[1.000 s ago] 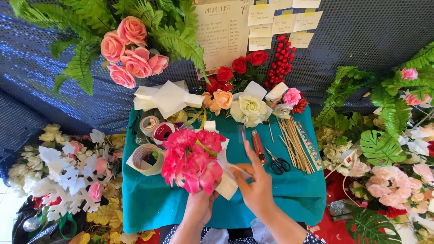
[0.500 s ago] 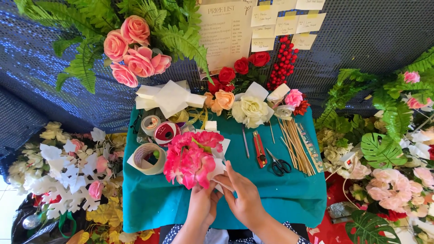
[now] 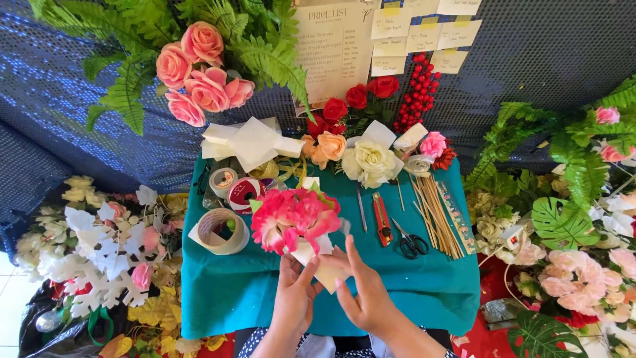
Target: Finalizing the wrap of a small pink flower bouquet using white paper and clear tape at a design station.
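Holding a pink flower bunch [image 3: 293,219] over the green table [image 3: 424,285]. Left hand [image 3: 293,292] closed round its paper wrap [image 3: 324,265]; right hand [image 3: 361,288] pinching the paper too. Tape roll [image 3: 218,231] just beside.

Pink bouquet [image 3: 293,219] in both hands' grip

A tall cream paper sign [image 3: 329,53] with dark handwritten lines hangs on the blue sequinned backdrop [image 3: 530,59] at twelve o'clock above the teal-covered table [image 3: 424,285], its left edge partly behind fern fronds [image 3: 265,53]. Just to its right, toward one o'clock, a cluster of small pale-yellow rectangular note labels [image 3: 424,33] is stuck in overlapping rows, some topped with a yellow strip; the lowest sit beside the red berry spray [image 3: 417,89].
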